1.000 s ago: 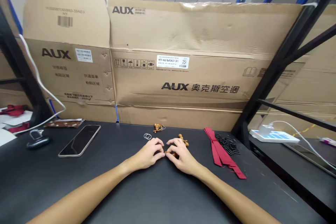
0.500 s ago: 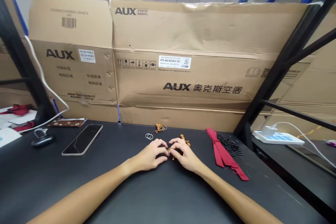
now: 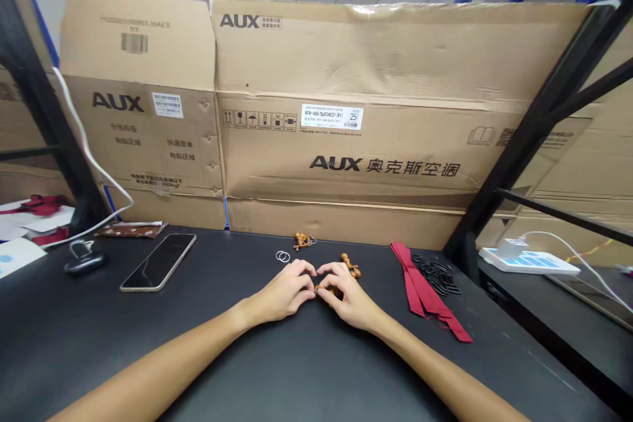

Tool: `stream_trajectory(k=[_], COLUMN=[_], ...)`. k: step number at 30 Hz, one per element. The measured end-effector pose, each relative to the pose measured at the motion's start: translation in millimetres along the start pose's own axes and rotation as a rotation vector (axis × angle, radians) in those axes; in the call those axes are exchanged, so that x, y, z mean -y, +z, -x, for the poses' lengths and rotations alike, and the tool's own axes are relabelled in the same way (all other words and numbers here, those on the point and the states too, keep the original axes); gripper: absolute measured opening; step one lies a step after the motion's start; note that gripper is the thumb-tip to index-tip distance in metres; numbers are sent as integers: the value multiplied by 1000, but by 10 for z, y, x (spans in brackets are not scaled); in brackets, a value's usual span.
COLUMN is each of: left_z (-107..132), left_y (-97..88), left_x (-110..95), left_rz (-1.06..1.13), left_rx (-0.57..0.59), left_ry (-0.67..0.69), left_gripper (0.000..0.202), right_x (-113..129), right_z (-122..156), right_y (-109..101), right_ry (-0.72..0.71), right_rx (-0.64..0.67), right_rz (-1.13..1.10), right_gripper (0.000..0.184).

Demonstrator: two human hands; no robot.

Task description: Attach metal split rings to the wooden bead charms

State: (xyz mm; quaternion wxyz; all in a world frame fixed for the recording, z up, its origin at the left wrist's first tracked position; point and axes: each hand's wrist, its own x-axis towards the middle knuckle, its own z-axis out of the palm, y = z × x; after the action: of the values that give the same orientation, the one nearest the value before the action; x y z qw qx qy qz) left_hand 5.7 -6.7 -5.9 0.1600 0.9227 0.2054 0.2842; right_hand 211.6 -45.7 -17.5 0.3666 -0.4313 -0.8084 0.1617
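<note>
Both my hands rest on the black table [image 3: 297,376], fingertips meeting. My left hand [image 3: 284,293] and my right hand [image 3: 346,297] pinch a small brown wooden piece [image 3: 320,289] between them; most of it is hidden by the fingers. Just behind my right hand lies another small brown wooden figure [image 3: 350,266]. Further back sit a wooden figure with a ring [image 3: 301,240] and two loose metal rings [image 3: 282,256].
Red ribbons [image 3: 425,290] and a pile of black rings [image 3: 438,273] lie to the right. A phone [image 3: 158,262] and a dark clip device [image 3: 83,260] lie at left. Large AUX cardboard boxes [image 3: 346,112] wall off the table's back. A power strip [image 3: 527,260] sits far right.
The hands stay together on the small wooden piece, with only slight finger movement. The view has shifted a little.
</note>
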Motion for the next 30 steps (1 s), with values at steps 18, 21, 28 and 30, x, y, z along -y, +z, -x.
stream_trajectory(k=[18,21,28,30], left_z=[16,13,5,5], left_y=[27,28,26,22], left_x=[19,2,-48,-61], left_rz=[-89,-94,-151,-189], left_rx=[-85,-89,-50,-42], left_ry=[98,86,102,112], left_gripper=[14,14,14,14], right_x=[-104,-73,-2,4], right_z=[-62,-54,-46,-46], right_y=[-41,-30,-41,-44], right_ry=[131,117,119,121], right_rx=[4,-16,-40,-38], right_rz=[-286,-247,-187,-171], right_gripper=[36,34,31,31])
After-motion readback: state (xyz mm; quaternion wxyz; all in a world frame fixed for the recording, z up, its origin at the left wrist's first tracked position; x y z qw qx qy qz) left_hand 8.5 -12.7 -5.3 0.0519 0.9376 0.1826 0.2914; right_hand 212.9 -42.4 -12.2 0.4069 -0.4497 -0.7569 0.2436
